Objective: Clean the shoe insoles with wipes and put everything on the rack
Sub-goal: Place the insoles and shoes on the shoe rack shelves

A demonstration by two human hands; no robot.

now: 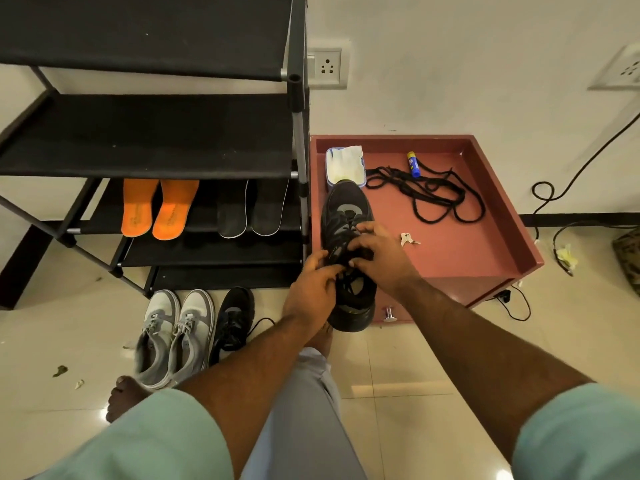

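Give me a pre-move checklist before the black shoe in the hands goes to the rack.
1. Grip: left hand and right hand both hold the black shoe at its laces: ok.
2. Laces tied: cannot tell, fingers cover them.
3. Insoles shelved: orange insoles and dark insoles lie on the rack: ok.
4. Free shelf space: upper shelves bare: ok.
5. Other shoes racked: grey pair and second black shoe on the floor: not ok.
6. Loose laces on the red tray: not ok.
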